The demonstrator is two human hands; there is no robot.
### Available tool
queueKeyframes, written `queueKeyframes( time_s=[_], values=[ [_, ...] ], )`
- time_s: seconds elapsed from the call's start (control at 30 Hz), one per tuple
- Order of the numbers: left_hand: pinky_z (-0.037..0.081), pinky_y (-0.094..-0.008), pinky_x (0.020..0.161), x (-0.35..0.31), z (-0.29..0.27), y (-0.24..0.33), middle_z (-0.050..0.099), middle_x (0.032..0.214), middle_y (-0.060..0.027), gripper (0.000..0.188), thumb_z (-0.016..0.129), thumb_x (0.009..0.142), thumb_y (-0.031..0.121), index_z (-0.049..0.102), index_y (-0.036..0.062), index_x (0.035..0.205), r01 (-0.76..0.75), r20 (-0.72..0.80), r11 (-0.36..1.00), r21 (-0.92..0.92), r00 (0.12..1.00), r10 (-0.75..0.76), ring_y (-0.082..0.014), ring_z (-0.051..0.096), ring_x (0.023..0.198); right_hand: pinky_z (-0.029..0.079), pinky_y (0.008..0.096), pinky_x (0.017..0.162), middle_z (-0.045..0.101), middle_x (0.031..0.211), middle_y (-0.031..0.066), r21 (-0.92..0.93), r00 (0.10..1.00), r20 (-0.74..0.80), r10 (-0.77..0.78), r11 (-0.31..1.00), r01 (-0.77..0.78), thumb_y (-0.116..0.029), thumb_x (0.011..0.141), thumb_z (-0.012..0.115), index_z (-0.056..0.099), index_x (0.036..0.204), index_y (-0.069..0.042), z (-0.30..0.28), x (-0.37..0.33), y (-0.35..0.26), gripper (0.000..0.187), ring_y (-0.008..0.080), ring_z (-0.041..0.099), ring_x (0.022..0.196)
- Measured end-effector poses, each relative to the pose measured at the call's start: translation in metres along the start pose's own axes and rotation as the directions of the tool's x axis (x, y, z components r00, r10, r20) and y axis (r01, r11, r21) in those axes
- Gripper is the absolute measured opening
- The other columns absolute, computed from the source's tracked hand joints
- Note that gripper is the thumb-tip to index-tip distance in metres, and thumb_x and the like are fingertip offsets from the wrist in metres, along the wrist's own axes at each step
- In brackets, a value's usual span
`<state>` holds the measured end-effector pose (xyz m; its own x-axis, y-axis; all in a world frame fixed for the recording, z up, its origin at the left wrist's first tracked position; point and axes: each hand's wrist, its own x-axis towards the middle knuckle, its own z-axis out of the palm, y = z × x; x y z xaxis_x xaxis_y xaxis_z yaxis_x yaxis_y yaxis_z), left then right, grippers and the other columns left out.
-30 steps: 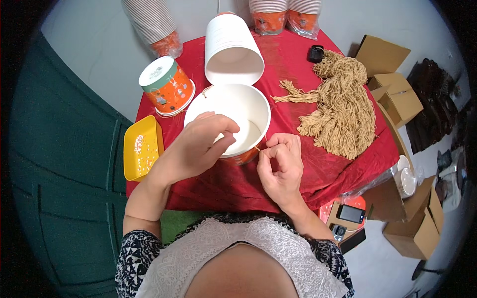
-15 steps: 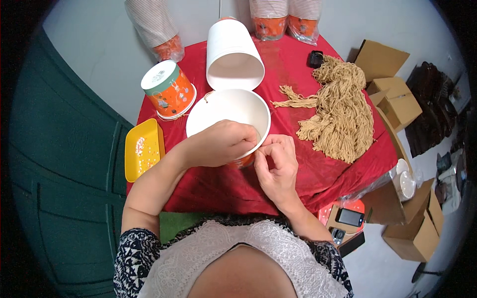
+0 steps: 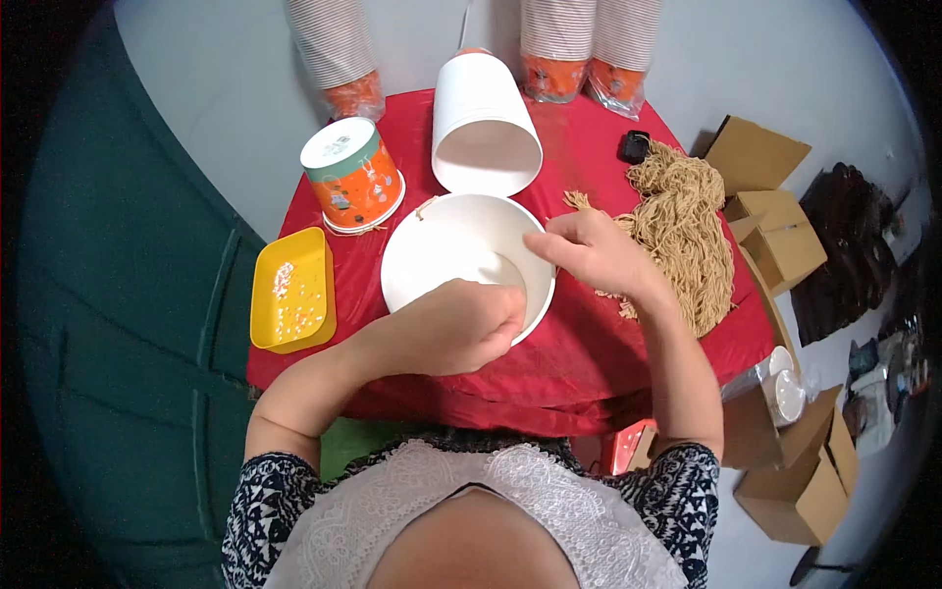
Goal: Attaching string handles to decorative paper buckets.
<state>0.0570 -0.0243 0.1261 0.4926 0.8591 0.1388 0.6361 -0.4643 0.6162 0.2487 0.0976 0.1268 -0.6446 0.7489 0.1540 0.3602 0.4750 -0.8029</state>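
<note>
White paper bucket (image 3: 461, 257): upright, open mouth up, at the centre of the red-covered tabletop (image 3: 579, 368); inside bare and white.

Left hand (image 3: 469, 324): at the bucket's 6 o'clock rim, fingers curled together over the near edge and gripping it.

Right hand (image 3: 589, 253): at the bucket's 3 o'clock rim, fingertips pinched together on the edge; whether anything is held between them cannot be told.

Second white bucket (image 3: 483, 123): at 12 o'clock from the first, lying tipped with its open mouth toward the person, just beside the first bucket's far rim.

Orange printed bucket (image 3: 351, 177): at 10 o'clock, standing mouth down, pale base up, near but apart from the white bucket.

Yellow tray (image 3: 289, 304): at 9 o'clock, at the tabletop's left edge, holding small pale bits.

Bundle of tan cord (image 3: 682, 231): at 3 o'clock, heaped just beyond the right hand, loose strands trailing beneath the wrist.

Small black object (image 3: 635, 147): at 1 o'clock, touching the far end of the cord.

Stacks of nested cups in clear wrap (image 3: 559, 44): at 12 o'clock, along the far edge.

Cardboard boxes (image 3: 770, 231): on the floor, off the tabletop at 3 o'clock.
</note>
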Motion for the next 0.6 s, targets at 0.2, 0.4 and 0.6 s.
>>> queueKeyframes(
  time_s=[0.2,0.4,0.6],
  values=[
    [0.050,-0.0431,0.066,-0.006,-0.006,-0.006,0.063,0.075,-0.0176,0.007,0.059,0.086,0.008,0.059,0.0019,0.085,0.005,0.018,0.999,0.043,1.000,-0.006,-0.0356,0.064,0.073,0.044,0.0366,0.055,0.056,0.058,0.0083,-0.240,0.928,0.320,0.192,0.964,-0.117,-0.027,0.084,0.056,0.065,0.076,0.009,-0.004,0.026,-0.016,0.038,0.0160,0.054,0.056],
    [0.047,-0.0400,0.069,-0.006,-0.027,-0.021,0.059,0.069,-0.0155,0.008,0.062,0.078,0.009,0.056,0.0033,0.076,-0.017,-0.101,0.736,0.677,0.988,0.115,-0.0329,0.060,0.067,0.050,0.0476,0.072,0.063,0.074,0.0308,0.018,0.995,-0.067,0.075,0.997,-0.074,-0.024,0.084,0.050,0.065,0.079,0.011,0.058,0.044,0.027,0.039,0.0412,0.066,0.072],
    [0.043,-0.0414,0.076,-0.003,-0.006,-0.055,0.058,0.068,-0.0119,0.004,0.059,0.077,0.006,0.057,0.0045,0.075,0.090,-0.189,0.568,0.818,0.975,0.119,-0.0274,0.060,0.065,0.049,0.0444,0.069,0.064,0.073,0.0275,0.306,0.977,-0.121,0.178,0.943,-0.134,-0.023,0.088,0.047,0.064,0.082,0.012,0.109,0.053,0.073,0.039,0.0310,0.067,0.073]
  ],
)
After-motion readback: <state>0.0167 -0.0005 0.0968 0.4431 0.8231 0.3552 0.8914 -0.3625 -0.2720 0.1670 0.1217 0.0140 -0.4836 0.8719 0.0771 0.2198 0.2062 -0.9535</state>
